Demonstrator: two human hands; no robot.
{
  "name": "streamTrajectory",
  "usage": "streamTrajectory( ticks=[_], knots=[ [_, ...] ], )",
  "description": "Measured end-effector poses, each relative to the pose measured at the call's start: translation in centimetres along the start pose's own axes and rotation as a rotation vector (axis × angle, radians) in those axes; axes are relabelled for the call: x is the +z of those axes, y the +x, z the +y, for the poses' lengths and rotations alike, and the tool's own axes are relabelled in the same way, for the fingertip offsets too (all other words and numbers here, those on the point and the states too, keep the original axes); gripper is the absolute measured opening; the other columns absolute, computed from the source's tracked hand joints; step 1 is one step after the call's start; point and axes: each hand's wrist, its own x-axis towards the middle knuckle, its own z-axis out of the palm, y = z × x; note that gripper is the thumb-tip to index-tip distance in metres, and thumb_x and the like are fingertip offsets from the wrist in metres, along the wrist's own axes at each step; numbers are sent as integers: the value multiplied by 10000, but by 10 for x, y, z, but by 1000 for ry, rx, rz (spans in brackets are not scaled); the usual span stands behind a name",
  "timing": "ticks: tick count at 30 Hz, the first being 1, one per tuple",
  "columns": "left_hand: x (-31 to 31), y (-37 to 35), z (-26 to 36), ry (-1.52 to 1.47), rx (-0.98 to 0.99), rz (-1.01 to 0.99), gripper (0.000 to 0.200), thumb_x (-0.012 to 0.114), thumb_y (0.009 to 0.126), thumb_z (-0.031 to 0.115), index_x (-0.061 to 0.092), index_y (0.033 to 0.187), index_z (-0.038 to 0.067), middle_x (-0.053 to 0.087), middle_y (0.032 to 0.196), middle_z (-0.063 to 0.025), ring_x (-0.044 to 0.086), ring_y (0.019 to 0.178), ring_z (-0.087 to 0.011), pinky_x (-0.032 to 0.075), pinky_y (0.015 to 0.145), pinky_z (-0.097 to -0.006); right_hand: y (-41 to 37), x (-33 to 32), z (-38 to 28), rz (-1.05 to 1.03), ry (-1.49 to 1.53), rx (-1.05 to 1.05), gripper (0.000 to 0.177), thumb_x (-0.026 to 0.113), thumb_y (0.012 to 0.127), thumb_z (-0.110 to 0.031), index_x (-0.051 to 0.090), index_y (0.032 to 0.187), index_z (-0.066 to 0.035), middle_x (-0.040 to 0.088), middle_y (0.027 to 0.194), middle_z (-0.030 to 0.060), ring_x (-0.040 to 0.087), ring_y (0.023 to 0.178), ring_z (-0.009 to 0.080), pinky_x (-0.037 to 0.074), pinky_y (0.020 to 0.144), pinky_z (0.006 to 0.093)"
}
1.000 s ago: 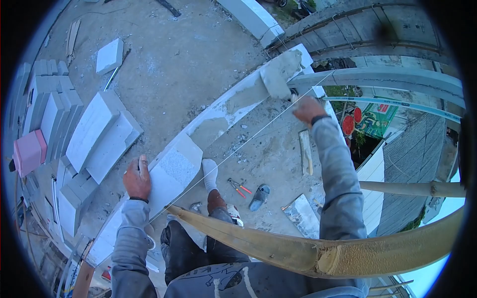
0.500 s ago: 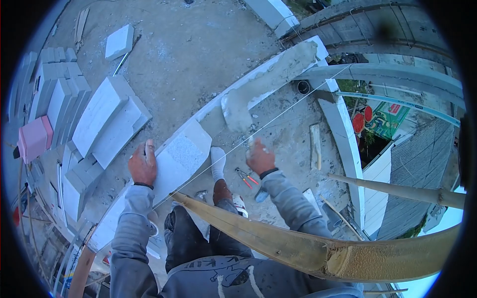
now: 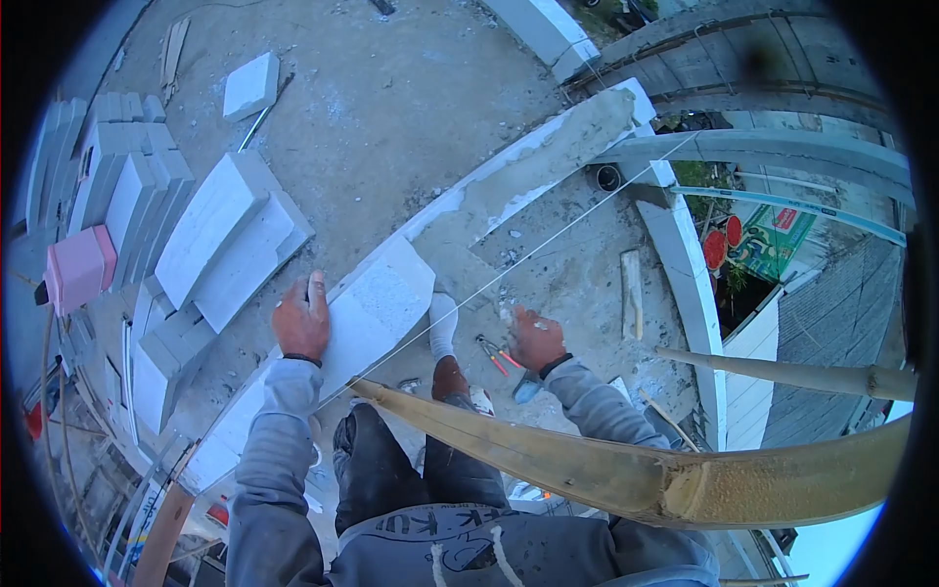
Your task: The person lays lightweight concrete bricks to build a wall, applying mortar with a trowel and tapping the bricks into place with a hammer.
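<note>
My left hand (image 3: pixel 301 318) lies against the side edge of a white lightweight concrete block (image 3: pixel 377 298) on the low wall, fingers straight and thumb side up. My right hand (image 3: pixel 536 338) is closed to the right of the wall, beyond a taut string line (image 3: pixel 548 240). From its fingers a flat grey blade, apparently a trowel (image 3: pixel 460 269), reaches towards the wall top; its outline is blurred and its handle is mostly hidden. Wet grey mortar (image 3: pixel 548 161) covers the wall top beyond the block.
Red-handled pincers (image 3: pixel 499 357) lie on the floor near my right hand. A bamboo pole (image 3: pixel 548 455) crosses before my body. Stacked blocks (image 3: pixel 230 235) and a pink container (image 3: pixel 80 271) stand left. A wooden strip (image 3: pixel 631 293) lies at right.
My right hand has moved slightly right and down, and the blade has swung from the mortar towards the block's end. My left hand stays on the block. The view has shifted slightly.
</note>
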Motion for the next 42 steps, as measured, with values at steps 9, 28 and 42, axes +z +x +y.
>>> streamTrajectory(
  ticks=[9, 28, 42],
  knots=[
    [-1, -1, -2, 24, 6, -9, 413, 393, 918, 415, 609, 891, 65, 623, 827, -188, 593, 752, -380, 446, 669, -459, 4, -31, 24, 233, -58, -82, 470, 590, 755, -279, 468, 1166, -85, 605, 984, 194, 625, 799, 322, 479, 659, 430],
    [5, -3, -9, -15, 63, 27, 400, 389, 923, 377, 612, 879, 48, 614, 811, -207, 582, 754, -394, 440, 667, -470, -15, -80, 15, -192, 289, 443, 455, 436, 886, -470, 549, 966, -37, 628, 908, 212, 600, 873, 386, 455, 770, 464],
    [5, -3, -3, -118, 44, 49, 405, 393, 929, 367, 607, 819, 41, 612, 752, -196, 586, 703, -378, 433, 629, -447, 195, -211, 131, 458, 720, 487, 399, 490, 848, -371, 639, 894, -4, 644, 774, 180, 643, 794, 328, 455, 779, 500]
  ],
)
